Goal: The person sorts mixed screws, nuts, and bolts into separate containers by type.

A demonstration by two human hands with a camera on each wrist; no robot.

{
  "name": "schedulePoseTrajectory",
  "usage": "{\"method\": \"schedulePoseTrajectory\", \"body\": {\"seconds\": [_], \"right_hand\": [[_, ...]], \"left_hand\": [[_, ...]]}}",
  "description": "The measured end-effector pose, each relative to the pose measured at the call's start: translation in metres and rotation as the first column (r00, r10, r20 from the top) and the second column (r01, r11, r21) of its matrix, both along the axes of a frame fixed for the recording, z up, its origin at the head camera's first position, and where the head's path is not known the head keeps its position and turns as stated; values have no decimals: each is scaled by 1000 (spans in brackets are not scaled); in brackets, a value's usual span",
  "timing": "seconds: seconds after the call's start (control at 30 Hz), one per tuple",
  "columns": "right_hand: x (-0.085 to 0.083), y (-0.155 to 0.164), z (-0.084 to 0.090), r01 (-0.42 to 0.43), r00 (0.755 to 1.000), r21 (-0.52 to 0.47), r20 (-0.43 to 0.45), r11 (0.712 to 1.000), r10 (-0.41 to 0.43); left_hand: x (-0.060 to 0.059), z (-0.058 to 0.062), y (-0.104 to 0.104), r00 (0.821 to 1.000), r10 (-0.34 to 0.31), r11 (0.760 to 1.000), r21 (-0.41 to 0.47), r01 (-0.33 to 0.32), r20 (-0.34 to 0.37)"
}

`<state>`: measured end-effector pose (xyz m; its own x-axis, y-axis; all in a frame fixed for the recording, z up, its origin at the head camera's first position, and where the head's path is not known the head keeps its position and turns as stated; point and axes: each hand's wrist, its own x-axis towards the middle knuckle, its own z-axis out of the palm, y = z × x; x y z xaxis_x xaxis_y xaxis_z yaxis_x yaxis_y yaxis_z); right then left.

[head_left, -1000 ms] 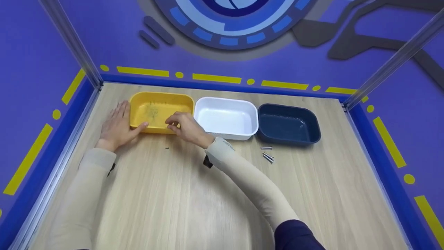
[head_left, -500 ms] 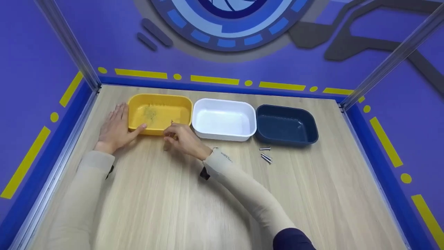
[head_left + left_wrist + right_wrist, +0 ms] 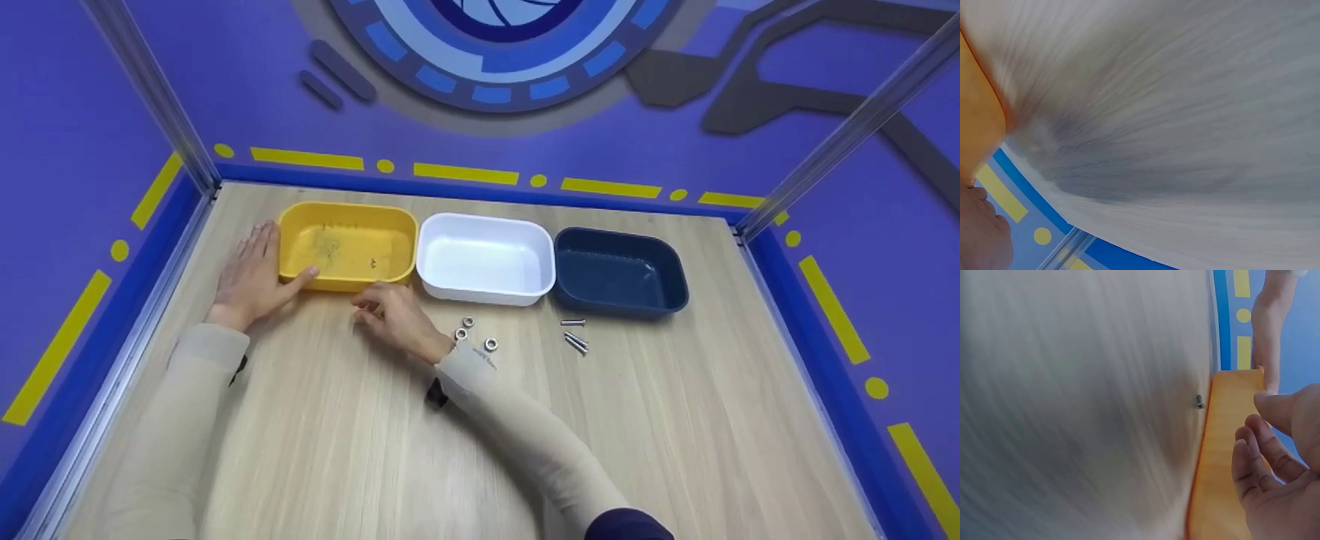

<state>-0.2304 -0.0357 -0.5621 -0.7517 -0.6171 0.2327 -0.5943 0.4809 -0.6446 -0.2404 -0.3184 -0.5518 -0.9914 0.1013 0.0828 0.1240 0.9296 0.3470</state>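
Note:
My left hand (image 3: 253,277) lies flat against the left end of the yellow bin (image 3: 349,284), its thumb on the front rim. My right hand (image 3: 397,319) hovers just in front of that bin, fingers loosely bent and apart from the thumb. Nothing shows between them in the right wrist view. There, a small screw (image 3: 1199,403) lies on the table by the bin's front wall; in the head view I cannot make it out. A tiny dark piece (image 3: 373,263) and fine dark specks lie inside the bin.
A white bin (image 3: 487,295) and a dark blue bin (image 3: 622,306) continue the row rightward. Several metal nuts (image 3: 491,344) lie near my right wrist. Several bolts (image 3: 576,343) lie before the dark bin. Purple panels enclose the table (image 3: 337,450).
My right hand has drawn back from over the yellow bin to its front. The small dark piece inside and the nuts by the sleeve have come into sight. My left hand stays put.

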Motion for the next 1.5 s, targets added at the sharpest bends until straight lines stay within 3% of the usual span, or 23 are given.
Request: {"method": "schedulePoseTrajectory", "body": {"seconds": [0.23, 0.57, 1.0, 1.5], "right_hand": [[-2, 2, -10, 10, 999, 31, 50, 999, -12], [-9, 4, -16, 3, 981, 28, 194, 1000, -9], [-12, 0, -25, 14, 984, 15, 179, 1000, -17], [-9, -1, -29, 3, 985, -30, 172, 1000, 2]], "left_hand": [[-1, 0, 0, 1000, -2, 1000, 9, 2, 7], [-4, 0, 4, 1000, 1, 1000, 29, -1, -6], [-3, 3, 2, 1000, 0, 1000, 16, 0, -11], [-1, -2, 1, 1000, 3, 1000, 23, -3, -15]]}}
